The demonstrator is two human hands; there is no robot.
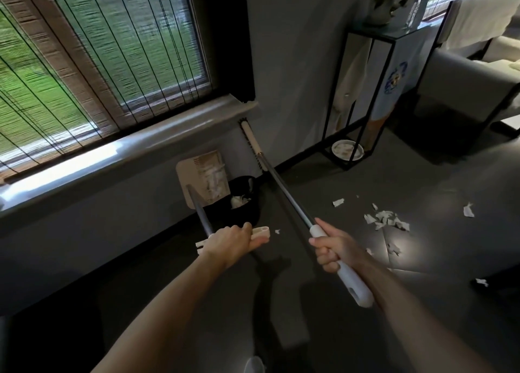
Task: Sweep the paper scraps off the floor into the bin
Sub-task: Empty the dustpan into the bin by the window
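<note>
The left hand [233, 240], a little left of the centre of the frame, is closed around the white grip of the dustpan [203, 175]. Its grey rod goes up and left to the pan, which is tipped up above the bin [247, 215] near the wall. The right hand [332, 250], right of centre, makes a fist around the white grip of the broom [284, 187]. The rod rises to the brush head, which is in the air in front of the wall, just under the end of the sill [168, 136], and does not touch the floor [450, 246]. Some white paper lies in the bin. Most scraps [387, 220] are on the floor at the right of the frame, well apart from the bin, with single pieces further right and lower. I judge the work only partly done. One risk is that paper from the tipped pan falls beside the bin mouth, because a long rod gives little control. Also the raised brush can hit the wall or the sill, and a fast sweep can scatter the light scraps wider.
</note>
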